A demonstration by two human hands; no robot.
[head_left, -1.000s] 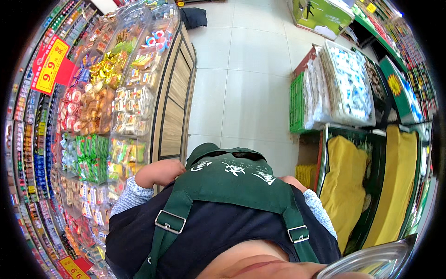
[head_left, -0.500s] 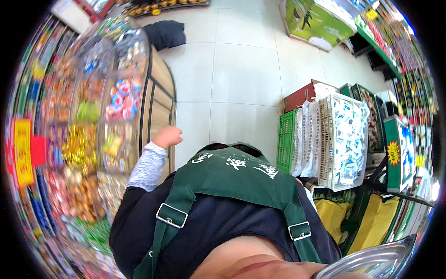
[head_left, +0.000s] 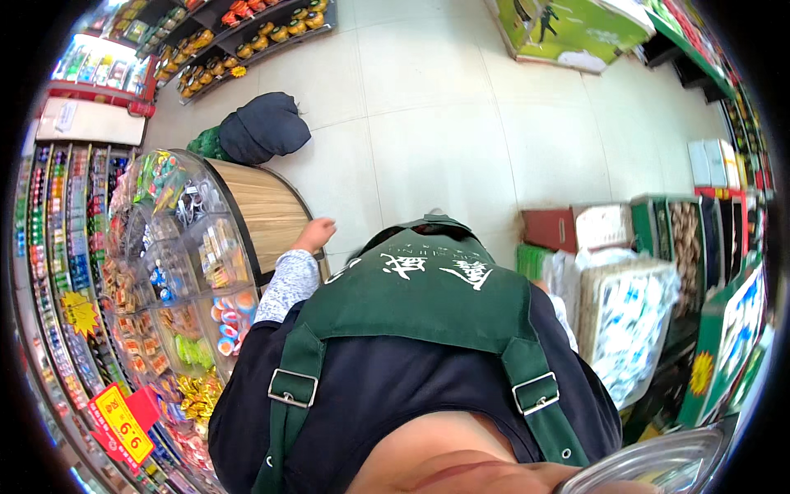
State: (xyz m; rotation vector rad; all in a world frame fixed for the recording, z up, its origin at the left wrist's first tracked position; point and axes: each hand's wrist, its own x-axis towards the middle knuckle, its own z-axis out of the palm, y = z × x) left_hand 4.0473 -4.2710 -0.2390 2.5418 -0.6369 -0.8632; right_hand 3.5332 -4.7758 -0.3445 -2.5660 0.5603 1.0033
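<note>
My left hand (head_left: 314,235) hangs beside the wooden side of a candy stand (head_left: 262,216), its fingers loosely curled with nothing visible in them. A patterned white sleeve covers that forearm. Of my right hand (head_left: 541,286), only a sliver of skin shows at the edge of my green apron (head_left: 420,300); its fingers are hidden. Closest to that side stands a clear-lined crate (head_left: 629,317) of blue-and-white packets. On the stand, clear bins hold wrapped sweets (head_left: 191,350) and red, white and blue round packs (head_left: 230,319).
A dark blue and green clothed shape (head_left: 262,130), perhaps a crouching person, is low beyond the stand. Shelves of gold-lidded jars (head_left: 280,33) stand at the far left, a green box display (head_left: 568,33) at the far right. A dark red box (head_left: 550,230) sits on the tiled floor (head_left: 436,148).
My view has turned and moved forward along the aisle. The candy stand and crates now sit lower in view, and more of the jar shelves shows. My left hand remains beside the stand.
</note>
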